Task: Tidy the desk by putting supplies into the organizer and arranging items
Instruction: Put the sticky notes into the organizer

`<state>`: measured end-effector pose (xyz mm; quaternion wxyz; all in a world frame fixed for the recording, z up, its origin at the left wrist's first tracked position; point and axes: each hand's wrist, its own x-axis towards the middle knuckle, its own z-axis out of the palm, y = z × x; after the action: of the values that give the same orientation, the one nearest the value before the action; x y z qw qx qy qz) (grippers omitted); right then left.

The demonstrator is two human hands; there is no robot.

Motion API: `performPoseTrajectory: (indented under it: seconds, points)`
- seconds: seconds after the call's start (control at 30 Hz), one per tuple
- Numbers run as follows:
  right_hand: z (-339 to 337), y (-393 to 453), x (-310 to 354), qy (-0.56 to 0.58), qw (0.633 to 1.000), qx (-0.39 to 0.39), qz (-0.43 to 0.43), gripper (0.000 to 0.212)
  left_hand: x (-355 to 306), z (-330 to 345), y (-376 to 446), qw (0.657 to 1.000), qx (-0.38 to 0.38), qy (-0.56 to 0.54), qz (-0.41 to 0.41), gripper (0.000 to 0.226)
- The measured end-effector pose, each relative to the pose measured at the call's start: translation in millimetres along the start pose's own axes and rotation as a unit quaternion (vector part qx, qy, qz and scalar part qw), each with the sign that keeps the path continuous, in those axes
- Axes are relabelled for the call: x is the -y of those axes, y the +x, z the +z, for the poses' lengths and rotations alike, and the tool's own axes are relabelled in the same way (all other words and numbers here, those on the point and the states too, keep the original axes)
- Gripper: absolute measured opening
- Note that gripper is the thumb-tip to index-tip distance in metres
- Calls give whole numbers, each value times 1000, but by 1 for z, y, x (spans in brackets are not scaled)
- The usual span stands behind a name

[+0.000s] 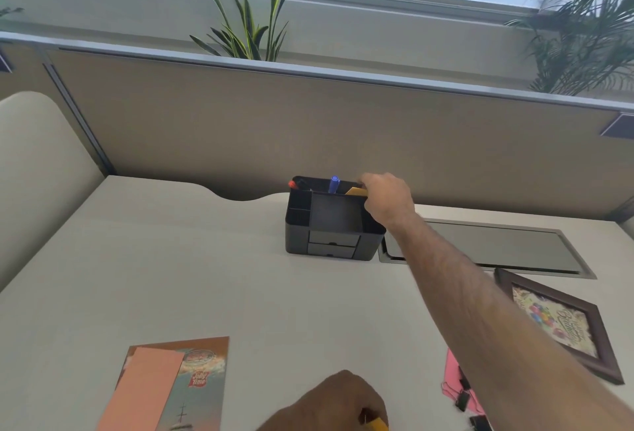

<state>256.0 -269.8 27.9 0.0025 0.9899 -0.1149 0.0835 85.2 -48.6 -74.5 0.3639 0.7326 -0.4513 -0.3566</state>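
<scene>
Nearest the lens, at the bottom centre of the frame, the left hand (329, 403) curls around a yellow item (375, 424). Beside it lie a pamphlet (192, 382) and pink paper (454, 379) with binder clips (463, 396). Mid-frame, the right hand (387, 200) pinches a yellow pad (356, 191) into the black organizer's (334, 221) rear compartment, beside a blue pen (333, 184). A framed picture (555, 324) lies at lower right.

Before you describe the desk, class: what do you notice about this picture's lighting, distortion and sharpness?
Head view: bright window light washes out the top; the wide lens bows the partition; the left hand is dim and cropped by the bottom edge; the right hand at the organizer is slightly soft.
</scene>
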Motion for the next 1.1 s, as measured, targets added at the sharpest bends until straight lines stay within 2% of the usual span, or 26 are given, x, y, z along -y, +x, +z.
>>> performPoseTrajectory:
  seconds: [0.07, 0.13, 0.2, 0.3, 0.37, 0.43, 0.47, 0.53, 0.57, 0.63, 0.67, 0.8, 0.93, 1.0, 1.1]
  points:
    - [0, 0, 0, 4, 1000, 24, 7, 36, -6, -6, -3, 995, -26, -77, -52, 12]
    - [2, -2, -1, 23, 999, 35, 10, 40, -7, -14, -1, 991, -41, -108, -66, 9]
    - [6, -5, -3, 61, 998, 9, 4, 44, -8, -25, 2, 985, -76, -140, -69, 13]
    - [8, -15, -1, 186, 980, -76, 5, 36, -5, -44, 8, 965, -165, -190, -80, 15]
    - [2, -26, 6, 321, 943, -85, 17, 23, -4, -59, 12, 948, -235, -195, -85, 19]
    - [-11, -39, 14, 454, 891, -19, 26, 17, -5, -74, 18, 929, -300, -198, -88, 16]
    - [-18, -46, 16, 496, 867, 28, 18, 22, -5, -83, 21, 919, -328, -201, -87, 14]
    - [-29, -57, 15, 525, 841, 130, -16, 43, -8, -98, 25, 898, -375, -212, -84, 10]
    - [-33, -62, 14, 512, 840, 180, -32, 55, -10, -105, 26, 889, -397, -212, -83, 10]
    - [-38, -69, 12, 445, 856, 256, -60, 70, -14, -116, 29, 879, -431, -191, -76, 14]
    - [-39, -72, 13, 406, 868, 276, -72, 69, -15, -120, 31, 875, -444, -177, -73, 16]
    - [-33, -77, 16, 270, 917, 272, -109, 39, -19, -127, 38, 858, -491, -133, -71, 23]
    - [-36, -73, 8, 267, 937, 202, -95, 10, -4, -120, 38, 855, -506, -102, -56, 30]
    - [-40, -66, -2, 249, 952, 145, -101, 4, 18, -113, 34, 874, -478, 7, -85, 44]
    - [-46, -51, -17, 261, 961, 48, -76, 12, 56, -97, 25, 895, -368, 208, -142, 83]
